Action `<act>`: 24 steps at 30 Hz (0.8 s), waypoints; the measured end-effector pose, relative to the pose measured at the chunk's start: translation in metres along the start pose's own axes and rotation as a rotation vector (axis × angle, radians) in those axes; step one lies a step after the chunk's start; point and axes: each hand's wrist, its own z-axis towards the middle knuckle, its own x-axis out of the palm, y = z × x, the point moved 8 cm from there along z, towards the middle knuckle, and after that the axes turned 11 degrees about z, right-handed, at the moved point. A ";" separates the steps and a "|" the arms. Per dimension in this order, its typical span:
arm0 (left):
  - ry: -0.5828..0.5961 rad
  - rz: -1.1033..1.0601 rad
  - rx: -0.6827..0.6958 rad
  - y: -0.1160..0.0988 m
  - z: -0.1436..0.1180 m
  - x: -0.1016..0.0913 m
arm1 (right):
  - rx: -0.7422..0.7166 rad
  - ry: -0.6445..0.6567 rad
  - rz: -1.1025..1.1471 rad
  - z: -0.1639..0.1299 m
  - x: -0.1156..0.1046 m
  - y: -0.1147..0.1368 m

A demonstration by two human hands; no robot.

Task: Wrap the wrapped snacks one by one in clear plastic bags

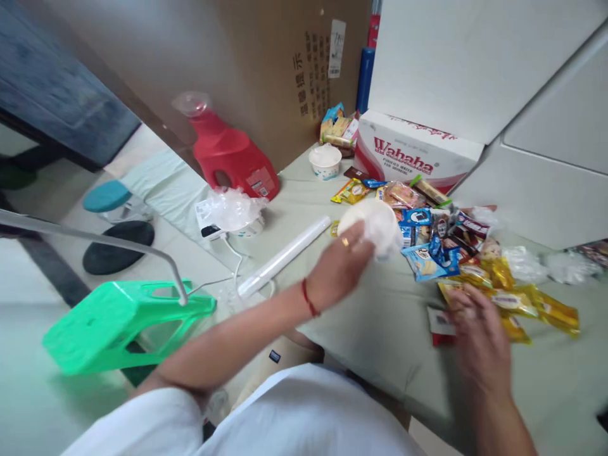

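My left hand [344, 263], with a ring and a red cord at the wrist, is closed on the near rim of a round white bowl [368, 221]. The bowl is blurred and hangs over the table beside the snack packets. To the right, my right hand [479, 329] is over the near edge of the pile, its fingers smeared by motion. Its fingertips are at a yellow packet [446, 291]; whether they grip it is unclear. Just left of that hand lies a red and white packet [441, 326]. Several yellow packets [513, 301] and blue packets [427, 259] lie around.
A Wahaha box [413, 152] stands behind the snacks. Another white bowl [325, 161] sits at its left. A white roll [285, 256], a plastic-covered bowl [237, 215] and a red jug [232, 152] occupy the table's left side. A green stool [123, 323] is beyond the edge.
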 end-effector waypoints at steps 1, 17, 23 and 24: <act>-0.009 -0.074 0.062 -0.028 -0.019 0.001 | 0.089 0.075 0.123 -0.003 0.026 -0.014; 0.098 -0.064 -0.110 -0.075 -0.068 0.007 | 0.365 0.225 0.521 -0.056 0.081 -0.081; 0.503 -0.050 -0.296 -0.088 -0.069 0.032 | 0.309 0.208 0.527 -0.060 0.071 -0.085; 0.550 -0.077 -0.306 -0.090 -0.069 0.036 | 0.307 0.203 0.525 -0.062 0.070 -0.086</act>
